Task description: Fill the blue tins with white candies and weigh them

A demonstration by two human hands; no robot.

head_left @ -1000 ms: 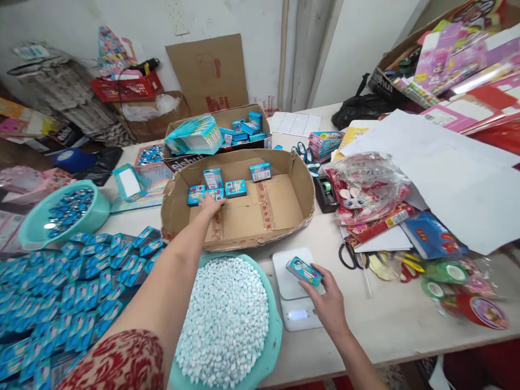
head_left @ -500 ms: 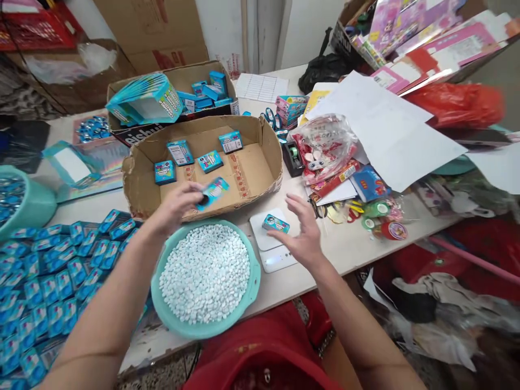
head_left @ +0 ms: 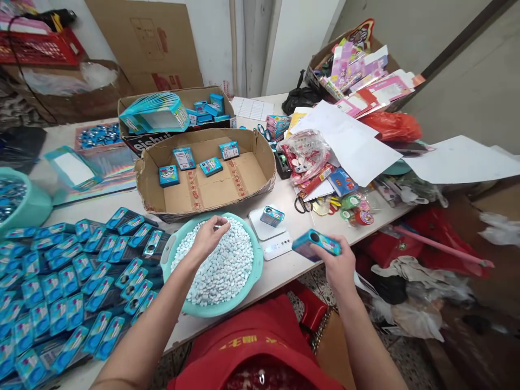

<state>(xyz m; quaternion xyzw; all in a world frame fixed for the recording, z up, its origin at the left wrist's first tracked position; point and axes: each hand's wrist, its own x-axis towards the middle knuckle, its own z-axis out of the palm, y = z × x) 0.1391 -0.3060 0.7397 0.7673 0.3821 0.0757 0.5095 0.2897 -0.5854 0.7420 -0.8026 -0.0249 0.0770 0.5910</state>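
My right hand [head_left: 340, 265] is wrapped round a small blue candy box [head_left: 314, 245], held tilted just right of the scale, its narrow top with a dark round spot facing up. My left hand [head_left: 209, 235] is over the aqua basin [head_left: 257, 265] of small white candies [head_left: 219, 271], thumb and fingers pinched together. Whether a candy is between these fingertips is too small to tell. Another blue box [head_left: 272, 215] stands on the plate of the white kitchen scale [head_left: 260, 228], touched by neither hand.
Many blue boxes [head_left: 51, 287] stand in rows at the left. Behind the basin, a shallow cardboard tray [head_left: 219, 189] holds several more. Scissors [head_left: 303, 205], tape rolls, a plastic bag [head_left: 304, 154] and white paper sheets [head_left: 345, 141] clutter the right side.
The box my left hand held over the tray has left it, and my right hand, open beside the scale before, grips a box. My left hand has come down over the candies.
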